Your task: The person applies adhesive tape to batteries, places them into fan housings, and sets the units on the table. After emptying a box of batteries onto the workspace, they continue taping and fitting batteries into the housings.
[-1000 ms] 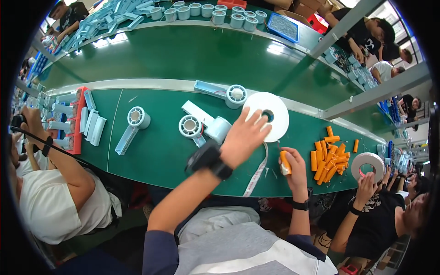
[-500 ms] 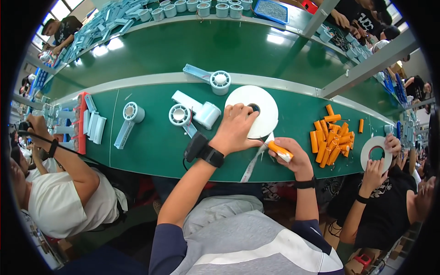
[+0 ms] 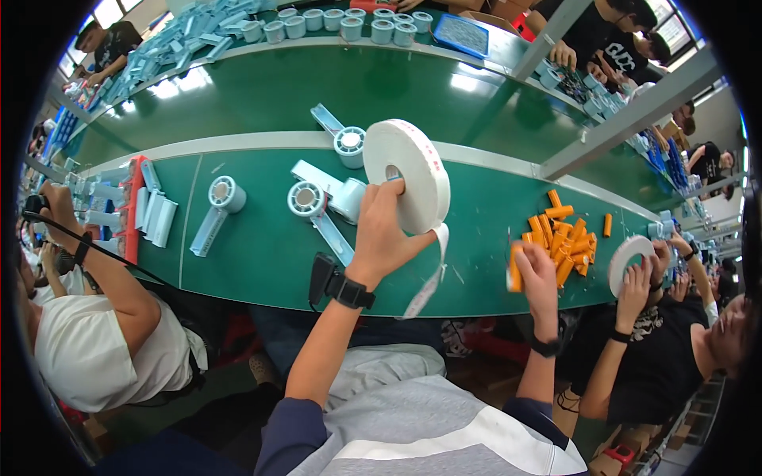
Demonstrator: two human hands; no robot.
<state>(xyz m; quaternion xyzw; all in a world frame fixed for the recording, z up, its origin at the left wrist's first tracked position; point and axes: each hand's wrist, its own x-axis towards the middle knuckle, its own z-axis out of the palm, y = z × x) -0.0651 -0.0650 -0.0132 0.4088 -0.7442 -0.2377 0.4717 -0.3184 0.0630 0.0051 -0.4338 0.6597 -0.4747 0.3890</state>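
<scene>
Left hand [image 3: 383,238] fingers grip the white tape roll [image 3: 409,174], lifted at centre frame, its loose end hanging down. Right hand [image 3: 538,274] closes on an orange cylinder [image 3: 516,266], just beside the orange pile [image 3: 559,234], centre right.

The left hand [image 3: 386,234] covers the lower left of the white tape roll [image 3: 413,170], and its fingertips vanish into the roll's core. The right hand [image 3: 538,274] wraps the orange cylinder [image 3: 516,268] so only its left side shows. The orange pile [image 3: 559,234] at right centre blurs together, too small to count. The person at lower right [image 3: 667,349] and the one at lower left [image 3: 87,341] are cut by the dark rim, and the pale blue parts [image 3: 198,36] along the upper left are too small to make out
</scene>
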